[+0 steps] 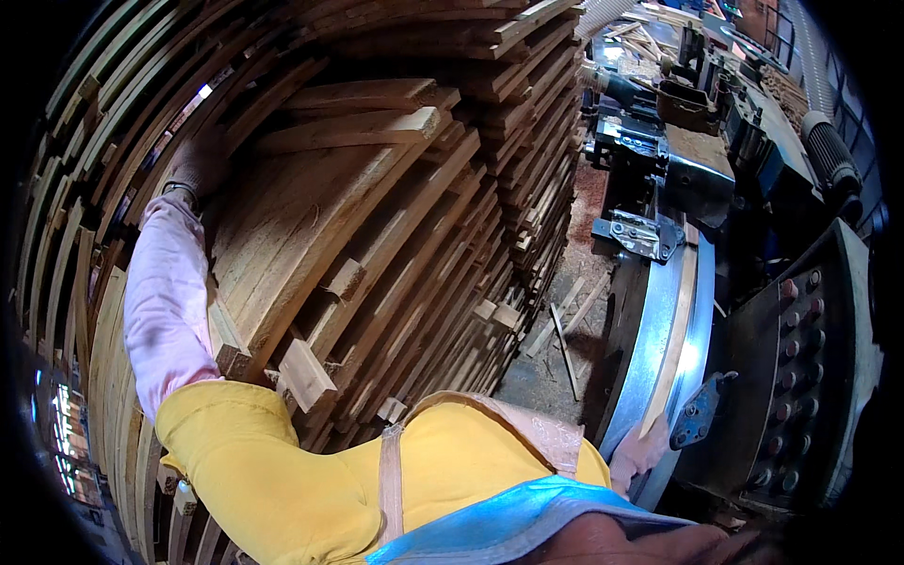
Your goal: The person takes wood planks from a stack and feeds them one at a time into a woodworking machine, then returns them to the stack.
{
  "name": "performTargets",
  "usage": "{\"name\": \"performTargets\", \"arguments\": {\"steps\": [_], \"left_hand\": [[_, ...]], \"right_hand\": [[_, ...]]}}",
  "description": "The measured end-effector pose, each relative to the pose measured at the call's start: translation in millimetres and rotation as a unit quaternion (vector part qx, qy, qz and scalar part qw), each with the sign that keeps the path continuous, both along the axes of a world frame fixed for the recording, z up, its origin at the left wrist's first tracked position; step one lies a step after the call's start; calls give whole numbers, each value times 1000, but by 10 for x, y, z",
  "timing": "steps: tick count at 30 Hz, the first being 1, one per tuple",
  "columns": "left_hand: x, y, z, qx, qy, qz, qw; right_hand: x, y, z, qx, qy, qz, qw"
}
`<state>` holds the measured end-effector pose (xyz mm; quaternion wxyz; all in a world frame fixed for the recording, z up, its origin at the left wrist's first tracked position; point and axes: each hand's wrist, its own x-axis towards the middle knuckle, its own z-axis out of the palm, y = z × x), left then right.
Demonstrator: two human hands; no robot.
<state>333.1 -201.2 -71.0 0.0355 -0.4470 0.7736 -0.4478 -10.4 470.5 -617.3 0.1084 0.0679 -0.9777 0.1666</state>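
Keep the wooden strip (678,330) flat on the machine's metal table (641,363) beside the right sleeve (638,460) while the left hand (198,168) is at the stacked boards (301,217); neither hand's finger closure can be determined.

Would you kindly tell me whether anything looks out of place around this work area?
Yes, slightly: several loose wooden strips lie at differing angles on the floor between the plank stack and the machine's metal bed, unlike the layered planks. They may simply be offcuts.

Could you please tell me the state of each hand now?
Left hand: at the boards; too dark to tell open or closed.
Right hand: cannot be told; pink cloth shows by a strip.
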Motion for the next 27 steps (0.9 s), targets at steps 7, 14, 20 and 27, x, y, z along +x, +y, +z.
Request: {"name": "performTargets", "arguments": {"steps": [7,14,20,27], "left_hand": [[-372,621,253,4,-40,-62,997],[-1587,1615,295,-28,-54,-274,960],[-2907,2530,-172,-51,-220,-541,810],[-3437,2996,-733,-2,-235,-600,765]], "right_hand": [[-1370,-679,176,76,3,72,994],[-2334,-1288,450,40,-93,112,988],[-1629,-1563,2410,-365,101,526,762],[-536,-1196,1436,-312,68,409,855]]}}
